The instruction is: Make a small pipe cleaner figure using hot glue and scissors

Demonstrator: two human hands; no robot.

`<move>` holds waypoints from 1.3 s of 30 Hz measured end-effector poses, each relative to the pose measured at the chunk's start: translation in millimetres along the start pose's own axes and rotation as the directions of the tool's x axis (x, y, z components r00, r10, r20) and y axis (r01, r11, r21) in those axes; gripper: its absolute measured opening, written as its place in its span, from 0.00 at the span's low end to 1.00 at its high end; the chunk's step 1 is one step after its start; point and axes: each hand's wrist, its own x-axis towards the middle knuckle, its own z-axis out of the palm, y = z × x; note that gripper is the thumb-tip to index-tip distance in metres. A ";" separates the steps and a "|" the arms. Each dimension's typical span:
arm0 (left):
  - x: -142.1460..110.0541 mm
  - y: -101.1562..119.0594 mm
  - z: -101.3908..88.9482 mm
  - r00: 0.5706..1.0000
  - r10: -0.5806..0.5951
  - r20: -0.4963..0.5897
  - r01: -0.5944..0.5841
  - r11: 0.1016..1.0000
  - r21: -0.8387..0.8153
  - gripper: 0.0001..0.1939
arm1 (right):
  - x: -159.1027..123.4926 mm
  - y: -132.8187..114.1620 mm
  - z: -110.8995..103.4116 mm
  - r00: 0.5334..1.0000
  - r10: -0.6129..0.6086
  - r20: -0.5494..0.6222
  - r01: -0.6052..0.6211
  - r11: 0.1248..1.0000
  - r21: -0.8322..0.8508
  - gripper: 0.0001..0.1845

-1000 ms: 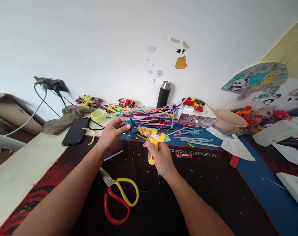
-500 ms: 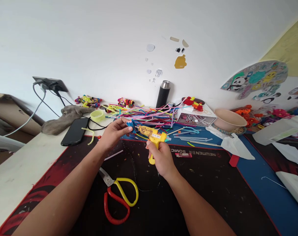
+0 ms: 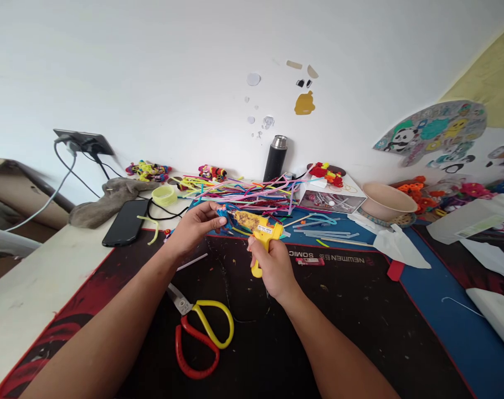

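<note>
A yellow hot glue gun (image 3: 265, 233) with a brown-stained front is gripped by its handle in my right hand (image 3: 272, 266). Its nozzle points left, right at a small blue fuzzy piece (image 3: 224, 215) that looks like bent pipe cleaner. My left hand (image 3: 198, 226) pinches that blue piece between thumb and fingers, which hide part of it. Whether the nozzle touches it I cannot tell. Below my hands, scissors (image 3: 189, 316) with one red and one yellow handle lie on the black mat (image 3: 318, 338).
Many coloured pipe cleaners (image 3: 243, 191) are heaped by the wall, near a black thermos (image 3: 276, 158). A phone (image 3: 126, 223) and a yellow-green tape roll (image 3: 164, 195) lie left. Glue sticks (image 3: 330, 235), a white box (image 3: 335, 194) and a beige bowl (image 3: 389, 200) stand or lie right.
The blue piece has turned slightly in my left fingers, and its left hand has shifted a little. The glue gun stays almost in place.
</note>
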 end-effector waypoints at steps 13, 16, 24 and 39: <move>-0.5 -1.1 -0.2 1.000 -0.022 0.019 0.022 1.000 -0.003 0.24 | -0.2 1.1 0.2 1.000 0.007 -0.002 -0.007 1.000 0.001 0.25; -0.3 -1.5 -1.1 1.000 -0.010 0.008 0.010 1.000 -0.013 0.23 | -0.2 1.0 0.5 1.000 0.012 0.002 -0.012 1.000 0.000 0.25; 0.1 4.2 -0.1 1.000 0.023 -0.018 -0.023 0.999 -0.029 0.22 | -0.6 3.5 0.4 1.000 0.010 0.001 -0.009 1.000 -0.008 0.26; 0.6 4.8 -2.1 0.996 0.074 -0.045 -0.076 0.997 -0.034 0.21 | 0.0 1.0 1.8 0.999 0.038 0.020 -0.038 0.999 -0.028 0.25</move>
